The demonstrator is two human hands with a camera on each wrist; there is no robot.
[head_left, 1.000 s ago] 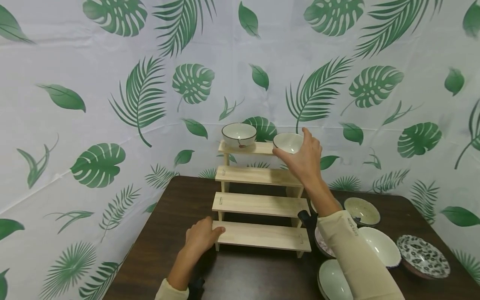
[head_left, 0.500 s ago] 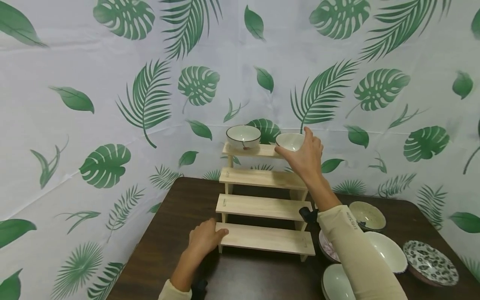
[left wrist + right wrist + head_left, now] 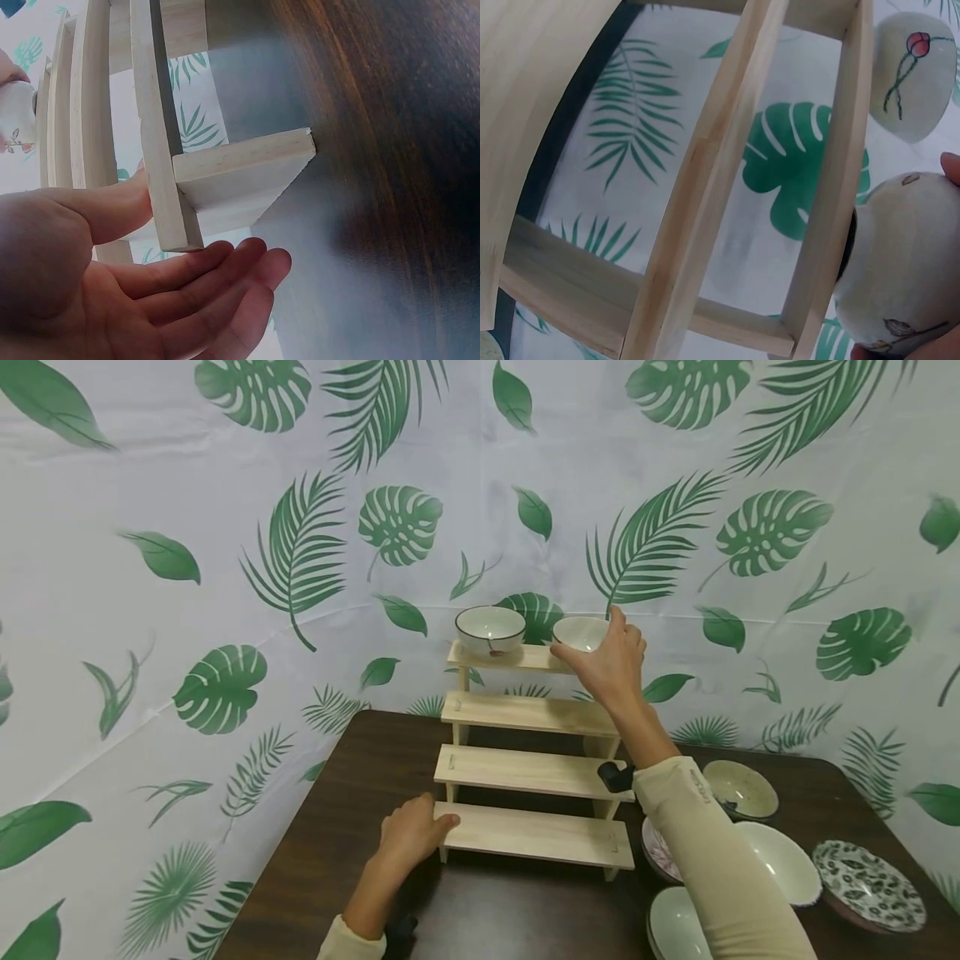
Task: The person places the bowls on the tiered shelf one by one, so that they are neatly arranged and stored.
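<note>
My right hand [image 3: 611, 664] holds a white bowl [image 3: 579, 633] with a dark rim between thumb and fingers, at the right end of the top step. In the right wrist view that bowl [image 3: 904, 259], with a painted sprig on its side, has its foot against the top board [image 3: 836, 187]. A similar dark-rimmed bowl [image 3: 491, 628] sits on the left of the same step. My left hand [image 3: 408, 835] grips the left end of the lowest step of the wooden tiered stand [image 3: 536, 833]. In the left wrist view its thumb and fingers lie around the board end [image 3: 169, 202].
On the dark table [image 3: 330, 810], right of the stand, are several bowls: a speckled one [image 3: 742, 789], a white one [image 3: 783, 864], a black-patterned one [image 3: 870, 885] and a pale one [image 3: 678, 922]. A leaf-printed cloth [image 3: 285, 435] hangs behind.
The right hand's bowl has shifted slightly back on the top step, a little closer to the left bowl. The left hand keeps its grip. The head view has turned slightly.
</note>
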